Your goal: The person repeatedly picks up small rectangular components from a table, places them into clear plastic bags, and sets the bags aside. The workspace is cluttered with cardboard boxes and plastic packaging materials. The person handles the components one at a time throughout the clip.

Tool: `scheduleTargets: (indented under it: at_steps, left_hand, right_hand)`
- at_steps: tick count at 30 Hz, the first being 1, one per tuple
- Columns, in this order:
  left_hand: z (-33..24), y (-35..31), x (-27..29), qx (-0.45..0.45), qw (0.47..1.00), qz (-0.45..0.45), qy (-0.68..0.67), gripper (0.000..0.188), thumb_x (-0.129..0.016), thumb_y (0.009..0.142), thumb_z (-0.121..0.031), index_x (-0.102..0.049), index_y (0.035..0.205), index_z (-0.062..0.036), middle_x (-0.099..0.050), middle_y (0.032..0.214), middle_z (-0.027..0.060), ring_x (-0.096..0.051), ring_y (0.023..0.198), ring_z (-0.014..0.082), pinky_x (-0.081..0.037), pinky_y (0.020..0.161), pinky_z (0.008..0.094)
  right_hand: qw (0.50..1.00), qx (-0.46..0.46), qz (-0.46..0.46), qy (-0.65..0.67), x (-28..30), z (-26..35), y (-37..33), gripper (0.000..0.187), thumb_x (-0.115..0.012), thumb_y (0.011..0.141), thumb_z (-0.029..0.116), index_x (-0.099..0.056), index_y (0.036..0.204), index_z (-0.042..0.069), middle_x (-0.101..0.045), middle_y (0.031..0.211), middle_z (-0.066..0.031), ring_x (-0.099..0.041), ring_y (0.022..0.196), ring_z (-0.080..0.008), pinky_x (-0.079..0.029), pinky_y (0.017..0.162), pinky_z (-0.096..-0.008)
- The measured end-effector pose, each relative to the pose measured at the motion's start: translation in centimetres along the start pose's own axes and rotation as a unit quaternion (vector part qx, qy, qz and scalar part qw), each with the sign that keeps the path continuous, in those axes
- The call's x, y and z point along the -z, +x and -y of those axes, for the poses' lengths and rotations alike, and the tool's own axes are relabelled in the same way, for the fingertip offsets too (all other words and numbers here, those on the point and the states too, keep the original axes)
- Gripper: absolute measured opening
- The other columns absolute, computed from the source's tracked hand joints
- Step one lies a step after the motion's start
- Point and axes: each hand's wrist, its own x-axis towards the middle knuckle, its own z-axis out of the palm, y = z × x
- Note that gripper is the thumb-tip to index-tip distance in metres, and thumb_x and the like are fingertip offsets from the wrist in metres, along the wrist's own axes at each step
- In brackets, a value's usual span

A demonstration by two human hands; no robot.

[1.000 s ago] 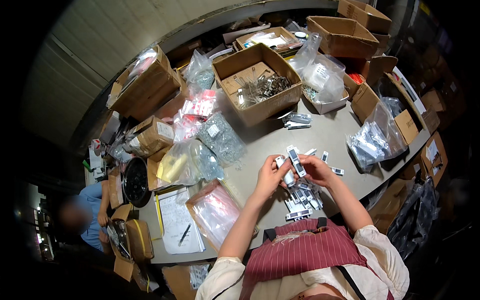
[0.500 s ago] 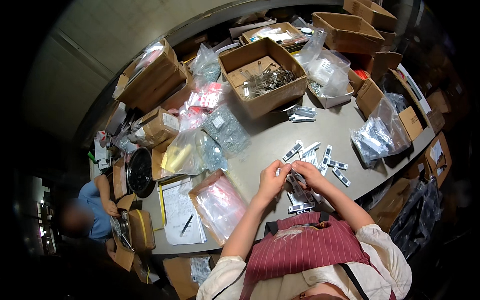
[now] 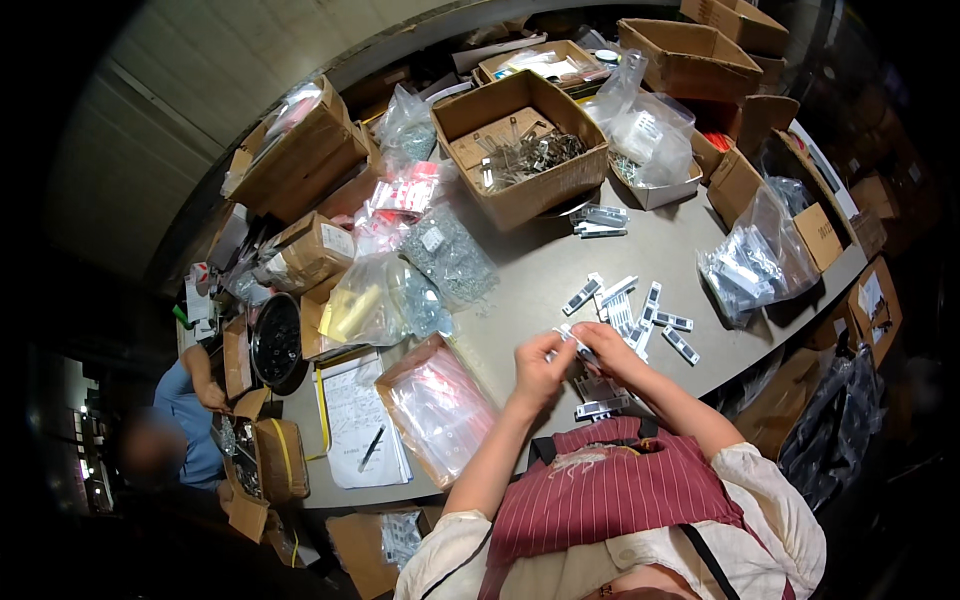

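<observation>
Close together above the near part of the table, my left hand [image 3: 541, 366] and my right hand [image 3: 612, 354] both have their fingers closed on a small white and grey rectangular part [image 3: 570, 336]. Its lower end is hidden by my fingers. Just beyond my hands lies a loose cluster of similar grey-and-white parts [image 3: 652, 303], some crossing each other. More such parts [image 3: 601, 408] sit beneath my hands, close to my apron. A small pile of the same kind [image 3: 602, 217] rests farther off, beside a cardboard box.
An open carton of metal clips [image 3: 540, 160] stands at the far middle. To the right is a plastic bag of grey-white parts [image 3: 752, 262]. On the left are a box of plastic bags [image 3: 437, 410], papers with a pen [image 3: 372, 449], and a person in blue [image 3: 187, 402] by another carton.
My hands have tilted the held part so that its white end now shows above my fingertips. My left hand has dropped slightly toward me.
</observation>
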Motion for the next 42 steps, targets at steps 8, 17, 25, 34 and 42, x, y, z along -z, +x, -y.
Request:
scheduleTargets:
  at_steps: [8,17,25,34,42]
  left_hand:
    - [2.4,0.0,0.3,0.155,0.899,-0.119,-0.392,0.025,-0.061,0.096,-0.02,-0.052,0.076,-0.0099,-0.055,0.059,0.0033,-0.05,0.049,0.0109,-0.042,0.045,0.0254]
    - [-2.3,-0.4,1.2,0.173,0.869,-0.172,-0.43,0.019,-0.06,0.095,-0.021,-0.058,0.081,-0.0084,-0.066,0.081,0.0081,-0.056,0.059,0.0113,-0.038,0.04,0.0205]
    - [0.4,1.4,5.0,0.032,0.832,-0.215,-0.51,0.018,-0.058,0.08,-0.014,-0.065,0.091,-0.0018,-0.063,0.08,0.0111,-0.054,0.064,0.0228,-0.046,0.066,0.0396]
    - [-0.8,-0.5,5.3,0.138,0.891,-0.015,-0.433,0.008,-0.051,0.083,-0.01,-0.052,0.09,-0.005,-0.043,0.058,0.0024,-0.033,0.043,0.0095,-0.029,0.041,0.0249]
    - [0.9,-0.7,3.6,0.015,0.999,-0.051,-0.005,0.021,-0.072,0.092,-0.013,-0.054,0.093,-0.0045,-0.054,0.062,-0.0043,-0.046,0.056,0.0028,-0.03,0.047,0.023]
  right_hand:
    - [0.979,-0.114,-0.022,0.165,-1.6,3.3,-1.0,0.038,-0.051,0.104,0.034,-0.061,0.102,-0.003,-0.063,0.079,-0.0126,-0.062,0.064,-0.019,-0.055,0.059,-0.0307]
    - [0.948,-0.179,0.163,0.205,-1.4,2.7,-1.7,0.043,-0.052,0.105,0.036,-0.06,0.118,-0.004,-0.066,0.111,-0.0176,-0.071,0.093,-0.0328,-0.064,0.074,-0.043]
    - [0.965,-0.127,0.16,0.165,-1.8,3.8,-3.1,0.036,-0.055,0.104,0.031,-0.062,0.101,-0.004,-0.064,0.089,-0.0112,-0.07,0.069,-0.0236,-0.056,0.057,-0.0307]
    - [0.971,-0.09,0.095,0.201,-2.1,4.6,-3.3,0.039,-0.045,0.107,0.035,-0.056,0.092,0.001,-0.067,0.102,-0.0227,-0.068,0.064,-0.0246,-0.055,0.055,-0.0329]
    - [0.977,-0.096,0.068,0.18,-2.4,3.8,-3.3,0.036,-0.052,0.105,0.035,-0.06,0.11,0.0,-0.065,0.094,-0.0102,-0.065,0.072,-0.0162,-0.055,0.063,-0.0258]
